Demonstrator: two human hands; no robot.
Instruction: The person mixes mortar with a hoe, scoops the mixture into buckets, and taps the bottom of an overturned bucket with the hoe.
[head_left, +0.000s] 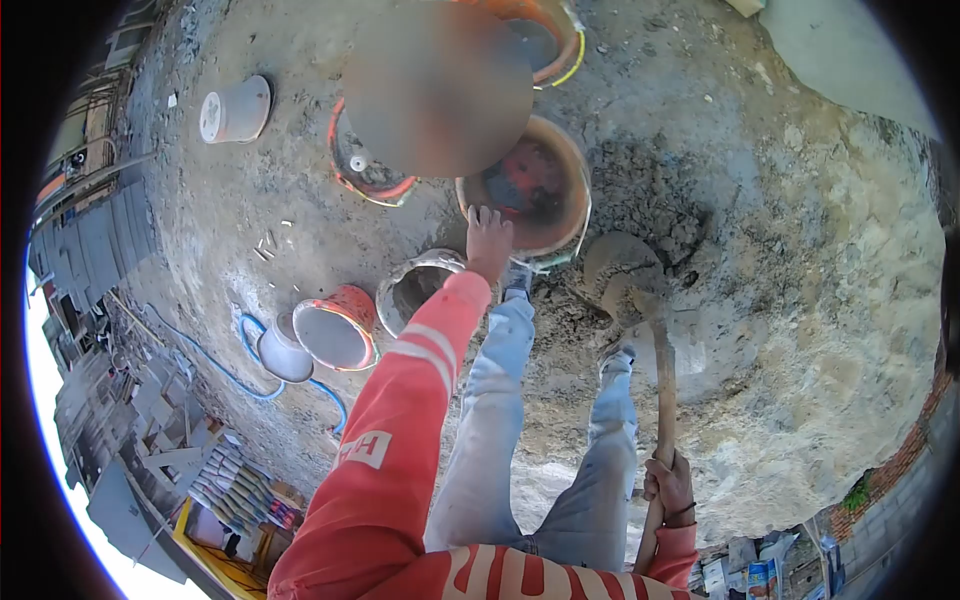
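Observation:
My left hand (489, 240) reaches to the near rim of a large round bucket (570, 185) with a dark, reddish inside. Its fingers bend over the rim; what they grip is too small to make out. Lower right, my right hand (670, 485) is wrapped round the wooden handle (665, 385) of a hoe or shovel. The tool's mud-coated blade (620, 268) rests on the ground by my feet, beside a patch of wet, dark mix (650, 200).
Below the large bucket stand a grey-rimmed bucket (395, 295), a red bucket (358, 310) and a white bucket (285, 352) near a blue hose (245, 385). Further off are a white pail (240, 110), an orange-rimmed tub (565, 35) and a red-rimmed bucket (350, 180). A blurred area covers part of the top.

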